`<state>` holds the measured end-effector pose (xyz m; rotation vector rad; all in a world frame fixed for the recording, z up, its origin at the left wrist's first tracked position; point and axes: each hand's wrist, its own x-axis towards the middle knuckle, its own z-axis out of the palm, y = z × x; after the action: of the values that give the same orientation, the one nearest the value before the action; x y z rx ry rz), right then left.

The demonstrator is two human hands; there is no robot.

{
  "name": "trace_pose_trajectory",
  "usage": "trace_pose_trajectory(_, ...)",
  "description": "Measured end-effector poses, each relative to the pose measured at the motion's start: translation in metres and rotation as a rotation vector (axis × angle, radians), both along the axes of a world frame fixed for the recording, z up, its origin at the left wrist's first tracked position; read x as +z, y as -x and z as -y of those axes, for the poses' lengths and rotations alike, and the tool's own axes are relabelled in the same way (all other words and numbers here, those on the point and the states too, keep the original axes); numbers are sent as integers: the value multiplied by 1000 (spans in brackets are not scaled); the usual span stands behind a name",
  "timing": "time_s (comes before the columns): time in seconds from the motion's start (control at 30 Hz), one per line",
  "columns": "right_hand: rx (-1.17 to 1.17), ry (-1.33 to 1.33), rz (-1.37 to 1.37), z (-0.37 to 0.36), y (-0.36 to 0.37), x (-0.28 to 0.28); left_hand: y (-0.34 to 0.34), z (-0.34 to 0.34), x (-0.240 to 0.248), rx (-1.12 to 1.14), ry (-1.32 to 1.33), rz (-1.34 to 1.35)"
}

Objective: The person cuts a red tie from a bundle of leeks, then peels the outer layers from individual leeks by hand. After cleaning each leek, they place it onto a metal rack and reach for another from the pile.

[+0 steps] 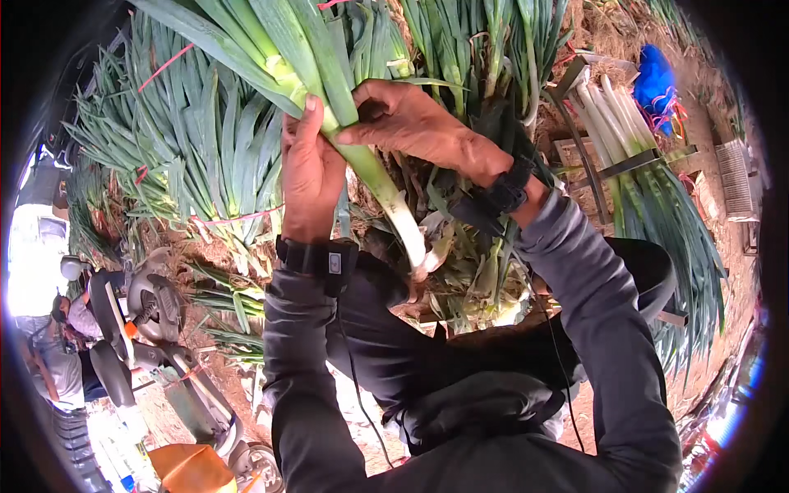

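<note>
My left hand [312, 168] is closed round the upper stalk of a large green onion [380, 187], its thumb lying along the stalk. With thumb and fingers bent, my right hand [427, 131] grips the same stalk just beside it, where the leaves part. The onion slants across the view, broad green leaves at the upper left, white root end low and to the right, above my knees. A pale, dry-looking outer layer hangs loose near the root end. My palms hide part of the stalk.
Piles of green onions [209, 140] lie ahead and to the left, some with pink ties. At right, a metal rack [588, 156] holds a bundle of onions [657, 205]; a blue bag [655, 82] lies behind it. Peeled leaves litter the ground. A motor scooter [156, 304] and another person [53, 353] are at left.
</note>
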<state>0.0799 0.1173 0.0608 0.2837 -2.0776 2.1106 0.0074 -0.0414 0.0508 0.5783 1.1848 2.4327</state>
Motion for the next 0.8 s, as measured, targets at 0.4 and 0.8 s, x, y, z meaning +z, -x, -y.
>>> trace_pose_trajectory(0.4, -13, 217, 76, 18, -72, 2, 19, 5, 8, 148, -60, -114)
trace_pose_trajectory(0.8, -467, -794, 378, -56, -170, -215, -6, 46, 65, 478, -47, -231)
